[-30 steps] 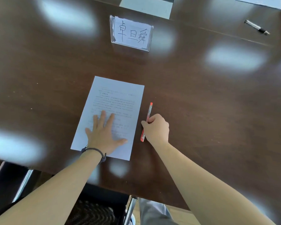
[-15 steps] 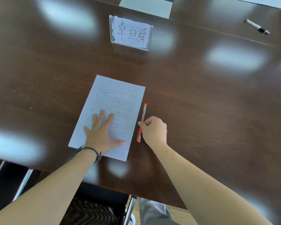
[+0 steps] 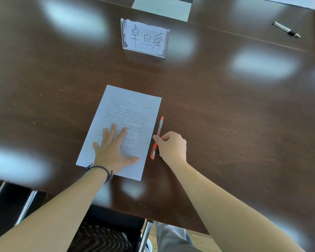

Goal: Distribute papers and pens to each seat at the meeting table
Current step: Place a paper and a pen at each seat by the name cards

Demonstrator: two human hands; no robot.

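A printed white sheet lies on the dark wooden table in front of me. My left hand presses flat on its lower half, fingers spread. An orange pen lies along the sheet's right edge, nearly parallel to it. My right hand has curled fingers and pinches the pen's lower half against the table.
A clear name card holder with handwritten characters stands beyond the sheet. A silver and black pen and another sheet lie at the far right. A grey panel is set in the table. A black chair is below the table edge.
My right hand has slid the orange pen left, closer to the sheet's right edge. The sheet has shifted slightly under my left hand.
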